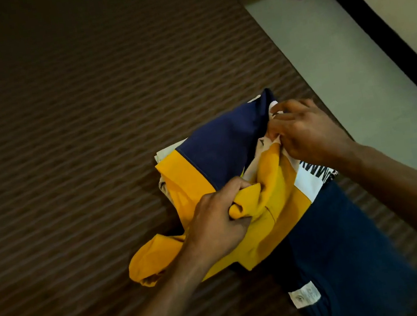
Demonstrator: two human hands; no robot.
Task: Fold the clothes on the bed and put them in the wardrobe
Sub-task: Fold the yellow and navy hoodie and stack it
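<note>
While left hand (217, 216) grips yellow-navy shirt (218, 156) fold, right hand (303, 130) apparently pinches its white edge.

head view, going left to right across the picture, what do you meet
Brown striped bedspread → left hand gripping the yellow part of the shirt → right hand pinching its edge → pale floor → black skirting strip.
</note>
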